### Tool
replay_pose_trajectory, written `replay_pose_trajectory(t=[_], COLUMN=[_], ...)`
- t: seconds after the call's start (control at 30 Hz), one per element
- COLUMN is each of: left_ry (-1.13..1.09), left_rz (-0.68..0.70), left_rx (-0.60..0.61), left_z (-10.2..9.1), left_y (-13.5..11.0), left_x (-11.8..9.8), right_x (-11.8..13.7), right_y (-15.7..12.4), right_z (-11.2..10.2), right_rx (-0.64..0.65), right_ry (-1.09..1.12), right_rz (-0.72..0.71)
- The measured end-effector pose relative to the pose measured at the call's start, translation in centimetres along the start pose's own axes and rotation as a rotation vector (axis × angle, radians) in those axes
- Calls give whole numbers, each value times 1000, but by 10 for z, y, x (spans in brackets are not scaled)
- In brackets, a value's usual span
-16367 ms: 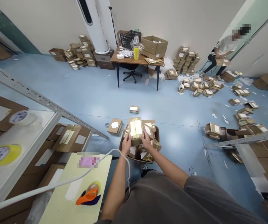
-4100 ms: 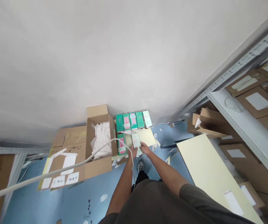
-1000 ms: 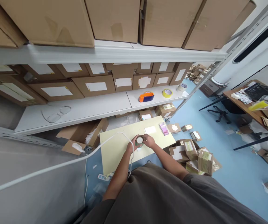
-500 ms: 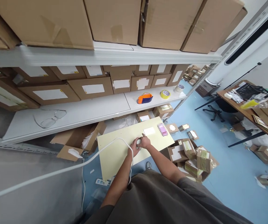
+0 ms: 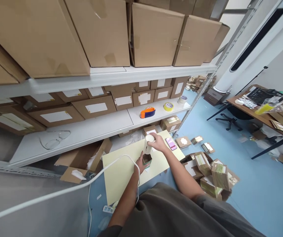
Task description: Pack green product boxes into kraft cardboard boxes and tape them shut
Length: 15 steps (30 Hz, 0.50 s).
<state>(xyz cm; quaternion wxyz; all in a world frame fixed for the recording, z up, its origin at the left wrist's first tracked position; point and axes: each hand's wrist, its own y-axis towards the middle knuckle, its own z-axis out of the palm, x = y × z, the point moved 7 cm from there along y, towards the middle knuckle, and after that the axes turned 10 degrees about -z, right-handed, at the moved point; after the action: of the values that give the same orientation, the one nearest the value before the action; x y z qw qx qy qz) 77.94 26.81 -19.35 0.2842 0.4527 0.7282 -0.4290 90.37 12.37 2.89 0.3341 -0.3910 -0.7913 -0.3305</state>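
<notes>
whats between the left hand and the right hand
In the head view, a white cylinder stands nearly upright above a small dark green box. The right hand holds the cylinder, and the left hand holds the box.

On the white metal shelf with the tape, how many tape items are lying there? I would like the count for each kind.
Orange and dark blue tape dispenser: 1
Yellow roll of packing tape: 1
Pale, clear-looking roll of tape: 1
Total: 3
</notes>
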Motion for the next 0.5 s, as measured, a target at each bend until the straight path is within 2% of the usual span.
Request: replay_pose_trajectory(t=[0.13,0.3,0.4,0.5], left_ry=[54,193,217,87], left_rz=[4,30,3,7], left_rx=[-19,-19,-70,-168], left_z=[-2,-13,-31,-59], left_y=[-4,-14,-20,-28], left_x=[-6,-24,-34,-58], right_x=[24,35,40,46], right_y=[23,46,58,65], right_z=[-23,-32,-34,-35], right_rx=[-43,-39,-5,38], right_ry=[129,212,243,242], right_rz=[-79,-139,-166,-175])
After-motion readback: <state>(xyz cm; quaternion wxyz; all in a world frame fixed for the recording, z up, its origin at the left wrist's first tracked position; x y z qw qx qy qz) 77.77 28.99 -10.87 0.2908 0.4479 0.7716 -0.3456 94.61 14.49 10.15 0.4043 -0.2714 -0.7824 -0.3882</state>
